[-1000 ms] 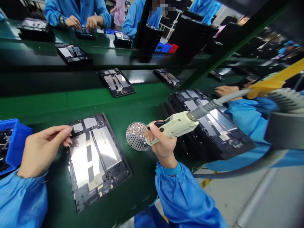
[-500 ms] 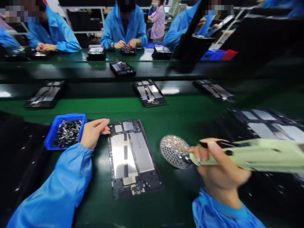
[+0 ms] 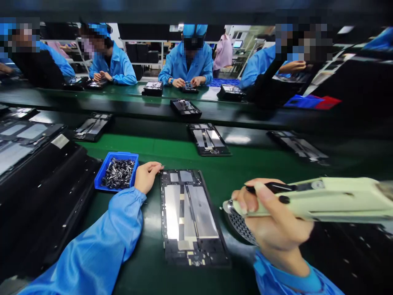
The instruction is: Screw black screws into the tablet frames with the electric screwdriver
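An open tablet chassis (image 3: 190, 215) with silver shielding lies on the green mat in front of me. My left hand (image 3: 146, 176) rests at its top-left corner, fingers pinched together on something too small to make out. My right hand (image 3: 273, 221) is wrapped round a pale green electric screwdriver (image 3: 322, 198), whose tip points left over a round perforated screw dish (image 3: 241, 225). The hand hides most of that dish.
A blue bin (image 3: 116, 174) of small metal parts sits left of my left hand. Black trays (image 3: 39, 172) are stacked at the far left. More chassis (image 3: 208, 139) lie on the conveyor belt. People in blue coats (image 3: 190, 65) work across the line.
The view has swung left and up. My left hand stays at the chassis corner beside the blue bin. My right hand with the screwdriver has come over the screw dish, covering it.
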`<act>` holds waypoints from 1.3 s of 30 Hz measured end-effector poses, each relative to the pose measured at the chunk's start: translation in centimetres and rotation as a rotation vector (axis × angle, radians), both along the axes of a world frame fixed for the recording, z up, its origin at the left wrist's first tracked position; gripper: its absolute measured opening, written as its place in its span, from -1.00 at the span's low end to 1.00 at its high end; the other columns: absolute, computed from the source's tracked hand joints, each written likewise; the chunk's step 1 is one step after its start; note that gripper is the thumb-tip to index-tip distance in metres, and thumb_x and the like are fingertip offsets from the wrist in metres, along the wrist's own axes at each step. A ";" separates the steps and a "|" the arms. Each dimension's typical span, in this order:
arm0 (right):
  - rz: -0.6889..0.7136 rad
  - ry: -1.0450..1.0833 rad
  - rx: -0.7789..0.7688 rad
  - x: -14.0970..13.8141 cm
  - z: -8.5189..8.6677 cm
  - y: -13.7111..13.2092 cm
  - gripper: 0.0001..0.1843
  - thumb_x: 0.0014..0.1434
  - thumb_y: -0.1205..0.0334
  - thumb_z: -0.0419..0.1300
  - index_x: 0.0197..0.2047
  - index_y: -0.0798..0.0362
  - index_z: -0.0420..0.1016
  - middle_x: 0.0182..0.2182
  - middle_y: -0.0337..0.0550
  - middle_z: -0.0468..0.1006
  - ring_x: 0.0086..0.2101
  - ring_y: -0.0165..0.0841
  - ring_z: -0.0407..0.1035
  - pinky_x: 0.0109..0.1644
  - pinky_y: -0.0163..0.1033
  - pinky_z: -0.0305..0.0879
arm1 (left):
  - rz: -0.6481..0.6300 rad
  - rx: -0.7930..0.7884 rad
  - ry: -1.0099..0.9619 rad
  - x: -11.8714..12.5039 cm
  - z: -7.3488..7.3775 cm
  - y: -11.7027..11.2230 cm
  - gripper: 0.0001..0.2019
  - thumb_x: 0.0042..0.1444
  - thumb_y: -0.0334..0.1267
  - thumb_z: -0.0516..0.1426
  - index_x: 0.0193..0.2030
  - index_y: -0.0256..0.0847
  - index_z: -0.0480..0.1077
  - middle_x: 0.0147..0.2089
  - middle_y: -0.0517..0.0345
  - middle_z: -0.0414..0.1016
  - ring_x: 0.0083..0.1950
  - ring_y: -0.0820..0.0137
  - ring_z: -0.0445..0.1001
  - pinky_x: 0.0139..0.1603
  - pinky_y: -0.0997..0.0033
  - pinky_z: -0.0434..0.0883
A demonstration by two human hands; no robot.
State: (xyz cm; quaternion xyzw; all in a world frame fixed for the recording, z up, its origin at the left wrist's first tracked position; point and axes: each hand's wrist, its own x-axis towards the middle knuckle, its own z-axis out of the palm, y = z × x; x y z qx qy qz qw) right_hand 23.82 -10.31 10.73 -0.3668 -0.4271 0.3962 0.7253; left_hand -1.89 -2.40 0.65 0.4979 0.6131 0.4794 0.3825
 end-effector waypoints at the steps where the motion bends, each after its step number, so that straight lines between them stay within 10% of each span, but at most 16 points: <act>1: 0.012 -0.004 0.011 -0.6 0.2 0.3 -0.77 0.05 0.05 0.51 -0.40 0.00 0.65 -0.76 -0.38 0.31 -0.73 -0.42 0.23 -0.59 -0.22 0.30 | -0.002 0.001 0.027 0.0 -0.1 0.1 -0.85 0.16 -0.28 0.26 -0.23 -0.27 0.66 -0.14 -0.08 0.75 -0.09 0.23 0.70 0.02 0.26 0.57; 25: 0.210 -0.053 -0.085 -13.6 -2.9 10.8 -0.55 0.02 0.07 0.49 -0.67 0.00 0.35 -0.77 -0.39 0.31 -0.73 -0.48 0.21 -0.53 -0.24 0.47 | -0.083 -0.058 0.210 0.3 -1.0 0.9 -0.91 0.17 -0.38 0.31 -0.31 -0.22 0.70 -0.32 0.09 0.72 -0.28 0.31 0.62 -0.18 0.39 0.44; 39: 0.211 -0.067 -0.118 -14.9 -4.9 11.8 -0.54 0.01 0.06 0.47 -0.70 0.00 0.35 -0.78 -0.35 0.33 -0.71 -0.46 0.25 -0.53 -0.26 0.43 | -0.130 -0.110 0.164 0.3 -1.3 0.7 -0.79 0.26 -0.39 0.19 -0.21 -0.28 0.70 -0.41 0.11 0.64 -0.47 0.39 0.45 -0.34 0.43 0.35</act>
